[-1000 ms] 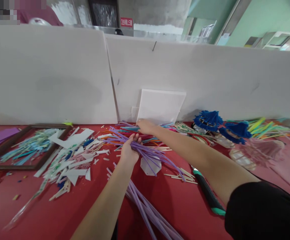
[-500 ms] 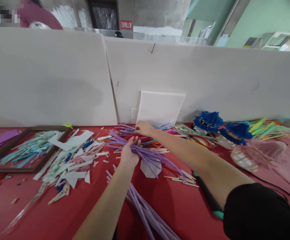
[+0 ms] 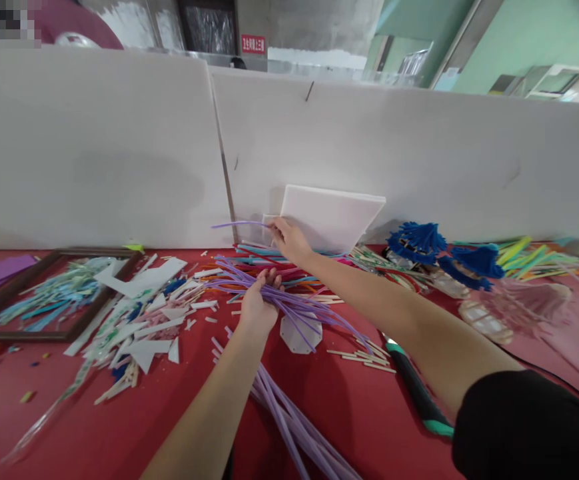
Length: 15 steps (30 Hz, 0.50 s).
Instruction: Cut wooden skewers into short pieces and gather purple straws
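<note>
In my left hand (image 3: 262,300) lies a loose bundle of purple pipe cleaners (image 3: 309,308), with the fingers curled round it. My right hand (image 3: 289,239) is pinched on a single purple pipe cleaner (image 3: 239,223), whose free end points left in front of the white board. Below the bundle a white octagonal piece (image 3: 301,335) lies on the red table. More pipe cleaners, pink, orange and blue, lie behind my hands. Another lilac bunch (image 3: 289,423) rests near the front, beside my left forearm.
White scraps (image 3: 154,320) and a brown frame (image 3: 64,337) lie left. Wooden sticks (image 3: 369,359) and green-black pliers-like handles (image 3: 416,387) are by my right forearm. Blue fuzzy pieces (image 3: 416,241) stand right. A white panel (image 3: 332,213) leans against the tall white board (image 3: 419,147).
My right hand has risen from the pile, lifting one purple pipe cleaner. The leaning white panel has shifted and tilts more to the right. My left hand stays with its bundle.
</note>
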Tool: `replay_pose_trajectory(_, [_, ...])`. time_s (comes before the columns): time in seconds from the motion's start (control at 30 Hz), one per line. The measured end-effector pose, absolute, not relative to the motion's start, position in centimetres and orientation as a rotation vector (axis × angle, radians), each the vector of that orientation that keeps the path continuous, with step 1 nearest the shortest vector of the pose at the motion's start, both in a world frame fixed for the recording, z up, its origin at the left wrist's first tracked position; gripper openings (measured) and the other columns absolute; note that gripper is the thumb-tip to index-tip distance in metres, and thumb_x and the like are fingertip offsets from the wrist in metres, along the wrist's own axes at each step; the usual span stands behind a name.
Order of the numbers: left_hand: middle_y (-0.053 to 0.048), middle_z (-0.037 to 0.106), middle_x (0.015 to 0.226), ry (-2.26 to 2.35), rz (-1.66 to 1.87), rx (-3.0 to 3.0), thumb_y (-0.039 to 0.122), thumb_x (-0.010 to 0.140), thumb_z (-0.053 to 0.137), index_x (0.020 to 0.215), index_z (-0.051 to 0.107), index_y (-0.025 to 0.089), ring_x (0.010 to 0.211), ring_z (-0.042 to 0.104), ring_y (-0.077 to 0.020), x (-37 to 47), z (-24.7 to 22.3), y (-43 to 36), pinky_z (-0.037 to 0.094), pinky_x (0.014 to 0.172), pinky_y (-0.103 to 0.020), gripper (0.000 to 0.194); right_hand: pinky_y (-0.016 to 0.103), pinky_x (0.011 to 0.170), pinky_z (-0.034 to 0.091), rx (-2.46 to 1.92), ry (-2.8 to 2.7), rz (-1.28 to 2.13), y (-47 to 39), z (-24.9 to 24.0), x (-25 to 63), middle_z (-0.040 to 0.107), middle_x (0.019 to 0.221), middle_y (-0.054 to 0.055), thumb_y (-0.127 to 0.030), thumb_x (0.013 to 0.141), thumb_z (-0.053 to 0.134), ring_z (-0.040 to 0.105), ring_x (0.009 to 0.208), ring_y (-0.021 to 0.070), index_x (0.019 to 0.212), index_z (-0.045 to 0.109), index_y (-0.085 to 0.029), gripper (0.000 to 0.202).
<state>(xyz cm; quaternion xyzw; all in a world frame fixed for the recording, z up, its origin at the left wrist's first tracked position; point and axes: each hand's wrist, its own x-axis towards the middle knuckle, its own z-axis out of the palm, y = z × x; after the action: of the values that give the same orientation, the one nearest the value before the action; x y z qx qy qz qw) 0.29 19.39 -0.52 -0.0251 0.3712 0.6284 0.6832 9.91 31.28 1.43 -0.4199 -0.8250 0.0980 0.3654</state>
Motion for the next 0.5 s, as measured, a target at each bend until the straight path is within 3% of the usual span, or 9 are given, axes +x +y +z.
replay_pose_trajectory(0.2, [-0.001,0.067,0.072,0.797,1.436,-0.043,0.006,0.084,0.042,0.080,0.058,0.017,0.058,0.065,-0.0125,0.3,-0.2,19.3,0.049,0.060,-0.026,0.019,0.023,0.062,0.042,-0.939,-1.931,0.311,32.5,2.7,10.6,0.055,0.068,-0.002,-0.036,0.092,0.034,0.051,0.062,0.0113,0.097,0.052,-0.020,0.025])
replay_pose_trajectory(0.4, [0.006,0.054,0.052,0.713,1.533,-0.005,0.009,0.084,0.050,0.075,0.058,0.017,0.037,0.046,-0.0050,0.6,0.4,19.2,0.048,0.057,-0.023,0.015,0.028,0.072,0.041,-0.831,-1.970,0.255,30.9,5.7,11.9,0.059,0.086,0.004,-0.037,0.090,0.040,0.052,0.078,0.0147,0.098,0.060,-0.020,0.027])
replay_pose_trajectory(0.5, [0.005,0.056,0.056,0.662,1.610,0.004,0.021,0.085,0.056,0.075,0.059,0.018,0.042,0.051,-0.0058,0.8,0.9,19.2,0.048,0.057,-0.021,0.010,0.025,0.065,0.041,-0.777,-2.402,0.367,28.6,6.0,11.5,0.064,0.080,0.001,-0.032,0.087,0.047,0.054,0.069,0.0119,0.094,0.064,-0.020,0.022])
